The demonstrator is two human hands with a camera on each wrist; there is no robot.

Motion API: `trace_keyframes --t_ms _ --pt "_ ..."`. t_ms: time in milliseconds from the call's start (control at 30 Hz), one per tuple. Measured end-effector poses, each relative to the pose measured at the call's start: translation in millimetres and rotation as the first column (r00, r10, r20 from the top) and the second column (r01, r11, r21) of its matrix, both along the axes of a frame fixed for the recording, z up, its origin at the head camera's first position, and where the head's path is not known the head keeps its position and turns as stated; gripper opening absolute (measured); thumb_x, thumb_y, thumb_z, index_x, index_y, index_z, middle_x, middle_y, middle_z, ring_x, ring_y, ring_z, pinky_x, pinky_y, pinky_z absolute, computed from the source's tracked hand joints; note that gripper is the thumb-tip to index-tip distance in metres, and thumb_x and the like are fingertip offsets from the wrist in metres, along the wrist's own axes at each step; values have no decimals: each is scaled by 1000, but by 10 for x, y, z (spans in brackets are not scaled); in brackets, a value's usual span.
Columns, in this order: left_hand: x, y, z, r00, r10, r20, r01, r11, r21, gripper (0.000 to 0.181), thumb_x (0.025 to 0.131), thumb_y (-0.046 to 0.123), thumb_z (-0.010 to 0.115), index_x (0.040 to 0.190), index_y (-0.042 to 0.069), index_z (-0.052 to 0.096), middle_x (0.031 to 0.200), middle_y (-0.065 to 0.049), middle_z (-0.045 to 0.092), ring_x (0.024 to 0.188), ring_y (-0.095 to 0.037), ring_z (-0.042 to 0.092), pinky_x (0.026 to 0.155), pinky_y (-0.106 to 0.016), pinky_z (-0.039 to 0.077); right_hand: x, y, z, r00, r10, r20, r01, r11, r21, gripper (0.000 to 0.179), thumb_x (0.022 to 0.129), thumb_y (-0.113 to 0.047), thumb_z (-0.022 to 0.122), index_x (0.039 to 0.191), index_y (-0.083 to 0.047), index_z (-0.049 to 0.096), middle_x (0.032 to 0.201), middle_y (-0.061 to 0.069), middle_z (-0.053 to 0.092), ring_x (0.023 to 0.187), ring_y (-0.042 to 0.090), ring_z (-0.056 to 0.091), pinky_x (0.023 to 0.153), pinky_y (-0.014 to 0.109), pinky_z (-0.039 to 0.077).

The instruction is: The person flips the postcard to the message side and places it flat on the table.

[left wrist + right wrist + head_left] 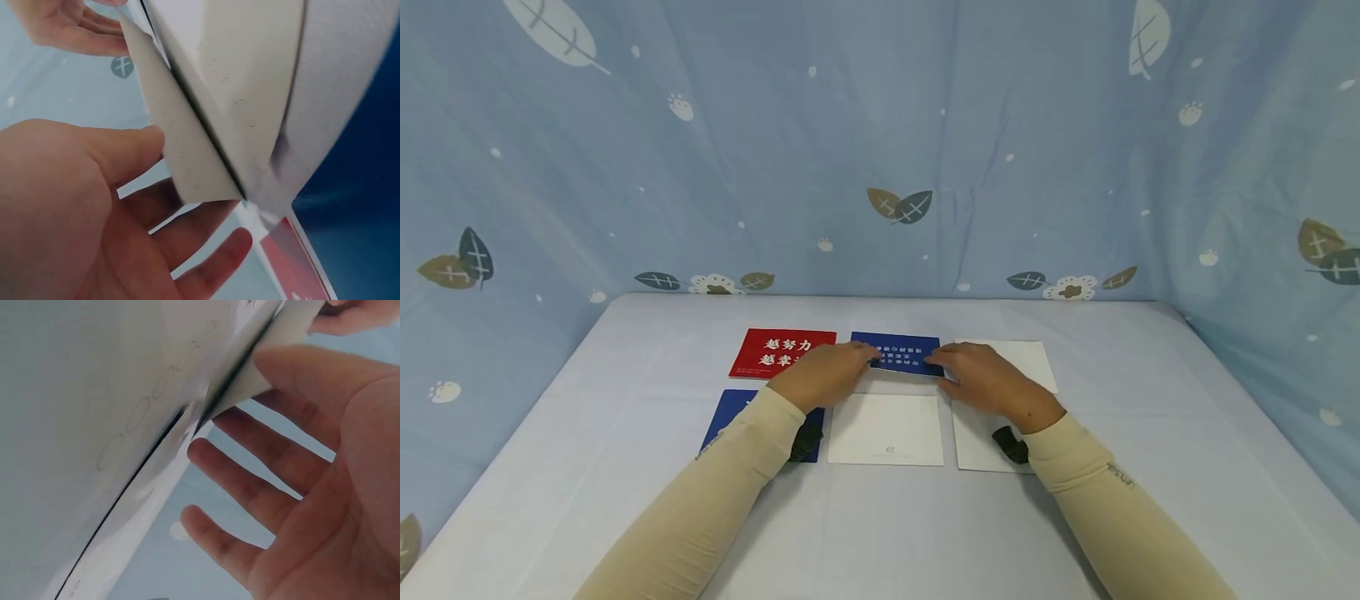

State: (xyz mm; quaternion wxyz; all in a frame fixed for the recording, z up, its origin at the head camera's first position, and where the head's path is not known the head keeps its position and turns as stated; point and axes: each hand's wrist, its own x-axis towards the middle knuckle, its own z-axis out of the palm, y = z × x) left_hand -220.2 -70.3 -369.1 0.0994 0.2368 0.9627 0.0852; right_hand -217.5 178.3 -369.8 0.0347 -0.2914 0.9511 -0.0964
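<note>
A blue card (904,353) with white writing, upside down as I see it, is held between both hands at the middle of the back row. My left hand (824,373) pinches its left end, and in the left wrist view the thumb lies on the card's pale face (178,134) with fingers behind. At the right end, my right hand (981,377) pinches the card; the right wrist view shows thumb and fingers on its edge (247,381). The card is tilted, its near edge raised off the table. Below it lies a white card (886,428).
Left of the held card lies a red card (775,342) with white characters, partly behind my left hand. A blue card (722,415) lies under my left forearm. Two white cards, one at the back right (1033,360) and one at the front right (977,446), lie around my right hand.
</note>
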Motion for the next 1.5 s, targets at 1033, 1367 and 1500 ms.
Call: trace_keyframes --t_ms 1033,1367,1500 --pt "-97 -203 101 998 46 -30 -43 992 121 32 99 32 63 128 17 66 127 -7 66 117 -26 64 104 -45 51 -17 75 30 1000 -15 -17 13 993 -120 34 96 -8 65 130 -5 65 134 16 64 128 33 58 104 47 51" --pt "-110 -247 166 999 34 42 -42 982 185 28 101 29 61 125 17 65 124 -6 68 80 -13 69 87 -34 59 -59 86 40 996 -86 -6 83 976 -201 22 96 -5 64 117 -8 70 119 10 72 111 26 68 90 41 57" --pt "-111 -274 178 996 36 79 -51 978 203 25 98 23 65 122 16 63 120 -4 69 66 -9 64 71 -26 58 -70 95 36 994 -109 24 112 970 -216 18 95 -6 65 112 -10 68 114 9 73 107 26 69 88 41 57"
